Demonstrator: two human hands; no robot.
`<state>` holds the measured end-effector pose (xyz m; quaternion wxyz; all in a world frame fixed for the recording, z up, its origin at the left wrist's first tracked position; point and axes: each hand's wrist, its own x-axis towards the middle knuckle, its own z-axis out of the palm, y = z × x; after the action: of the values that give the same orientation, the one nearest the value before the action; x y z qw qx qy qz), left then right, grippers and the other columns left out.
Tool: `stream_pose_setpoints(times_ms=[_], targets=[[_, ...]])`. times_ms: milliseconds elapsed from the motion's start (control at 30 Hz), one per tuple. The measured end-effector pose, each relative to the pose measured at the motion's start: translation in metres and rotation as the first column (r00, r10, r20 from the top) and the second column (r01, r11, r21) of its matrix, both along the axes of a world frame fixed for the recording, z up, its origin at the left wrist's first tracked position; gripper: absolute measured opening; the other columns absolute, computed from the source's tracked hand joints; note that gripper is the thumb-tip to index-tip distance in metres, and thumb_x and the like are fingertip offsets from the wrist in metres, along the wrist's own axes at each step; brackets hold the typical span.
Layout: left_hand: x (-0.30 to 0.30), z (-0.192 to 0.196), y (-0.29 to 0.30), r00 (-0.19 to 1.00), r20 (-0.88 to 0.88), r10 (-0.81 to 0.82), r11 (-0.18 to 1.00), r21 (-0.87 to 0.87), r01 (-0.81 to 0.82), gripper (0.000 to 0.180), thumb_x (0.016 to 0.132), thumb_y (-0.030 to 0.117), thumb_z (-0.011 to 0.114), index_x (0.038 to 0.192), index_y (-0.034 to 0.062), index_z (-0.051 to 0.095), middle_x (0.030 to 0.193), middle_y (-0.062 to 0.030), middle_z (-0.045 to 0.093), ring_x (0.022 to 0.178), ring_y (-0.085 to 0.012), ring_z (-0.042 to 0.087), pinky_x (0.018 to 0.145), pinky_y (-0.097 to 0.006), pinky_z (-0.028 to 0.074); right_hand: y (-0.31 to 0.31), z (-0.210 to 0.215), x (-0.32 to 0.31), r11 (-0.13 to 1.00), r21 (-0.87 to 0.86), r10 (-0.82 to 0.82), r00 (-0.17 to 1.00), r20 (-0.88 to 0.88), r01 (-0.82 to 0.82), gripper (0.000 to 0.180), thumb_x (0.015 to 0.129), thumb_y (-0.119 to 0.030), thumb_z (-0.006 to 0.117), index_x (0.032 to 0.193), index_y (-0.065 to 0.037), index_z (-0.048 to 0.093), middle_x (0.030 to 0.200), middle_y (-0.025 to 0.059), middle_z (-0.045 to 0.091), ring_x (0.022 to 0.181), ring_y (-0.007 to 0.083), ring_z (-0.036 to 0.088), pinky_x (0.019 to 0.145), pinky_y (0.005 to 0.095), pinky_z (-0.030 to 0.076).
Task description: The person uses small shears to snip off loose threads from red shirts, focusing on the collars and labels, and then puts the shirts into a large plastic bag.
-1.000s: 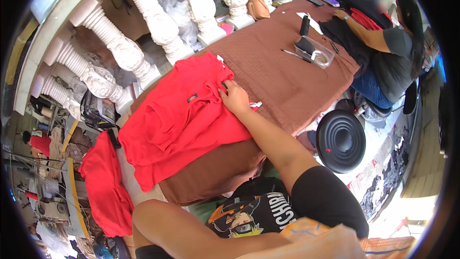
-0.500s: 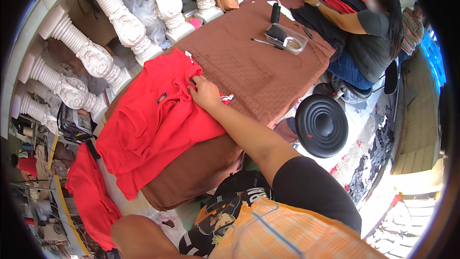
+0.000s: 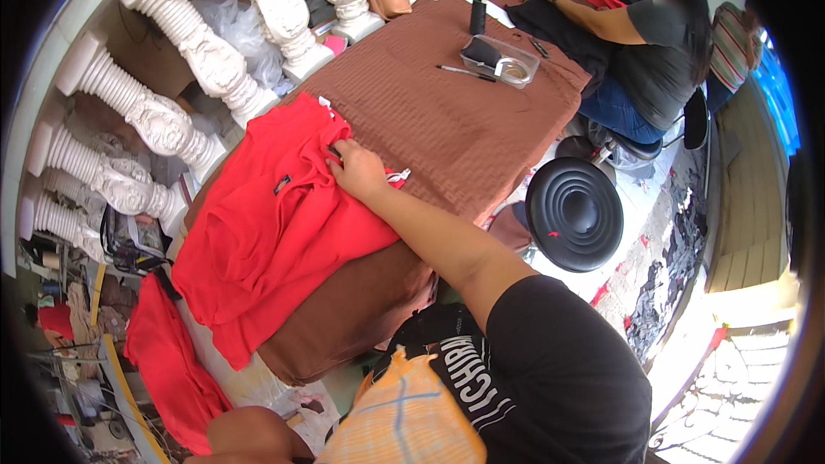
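Note:
A red garment (image 3: 258, 206) lies bunched over the end of the table, its folds hanging past the near edge. A small dark label (image 3: 282, 183) shows on it, and white tags stick out at its edges. My right hand (image 3: 359, 172) rests at the garment's right side, fingers closed on the cloth. A small dark spot beside the fingertips is too small to make out. My bare left arm (image 3: 249, 434) shows at the lower edge, and the hand is out of sight. Another red piece of cloth (image 3: 163, 352) hangs below, left of the table.
The brown-covered table (image 3: 412, 60) holds a clear plastic box (image 3: 516, 71), a pen (image 3: 466, 73) and a black cylinder (image 3: 477, 15). A black round stool (image 3: 574, 213) stands to the right. Another person (image 3: 657, 51) sits at the far end with black cloth. White balusters (image 3: 172, 120) line the left.
The view has shifted slightly, and the orange checked cloth over my front hangs differently. My right hand stays at the same side of the red garment.

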<state>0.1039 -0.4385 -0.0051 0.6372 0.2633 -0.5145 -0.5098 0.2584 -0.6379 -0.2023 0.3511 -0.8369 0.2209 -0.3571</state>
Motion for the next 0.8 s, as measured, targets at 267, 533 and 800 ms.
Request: stream_pose_setpoints(times_ms=[267,533,800], targets=[[-0.009,0.002,-0.001,0.999,-0.031,-0.019,0.999,-0.028,0.018,0.021,0.076,0.010,0.070,0.091,0.0030,0.057,0.074,-0.0028,0.059,0.064,-0.0109,0.053,0.054,-0.026,0.042,0.001,-0.001,0.004,1.000,0.019,-0.002,1.000,0.009,0.002,0.026,0.078,-0.025,0.062,0.096,-0.007,0.057,0.092,0.0155,0.060,0.082,0.0359,0.060,0.070,0.0450,0.049],[-0.020,0.002,0.000,0.989,-0.147,0.029,0.987,-0.151,-0.051,0.020,0.075,0.009,0.070,0.089,0.0027,0.057,0.072,-0.0029,0.059,0.062,-0.0109,0.053,0.052,-0.026,0.042,-0.004,-0.002,0.004,0.998,-0.044,-0.044,0.994,-0.095,0.040,0.027,0.078,-0.025,0.063,0.098,-0.007,0.059,0.094,0.0169,0.061,0.083,0.0349,0.061,0.071,0.0442,0.049],[-0.033,0.008,-0.005,0.979,-0.196,0.051,0.966,-0.238,-0.098,0.019,0.074,0.009,0.071,0.087,0.0024,0.058,0.070,-0.0029,0.059,0.060,-0.0108,0.053,0.051,-0.026,0.041,-0.003,-0.009,0.007,0.994,-0.105,-0.026,0.999,0.028,0.029,0.025,0.081,-0.025,0.061,0.096,-0.005,0.058,0.094,0.0170,0.060,0.084,0.0362,0.060,0.070,0.0449,0.048]])
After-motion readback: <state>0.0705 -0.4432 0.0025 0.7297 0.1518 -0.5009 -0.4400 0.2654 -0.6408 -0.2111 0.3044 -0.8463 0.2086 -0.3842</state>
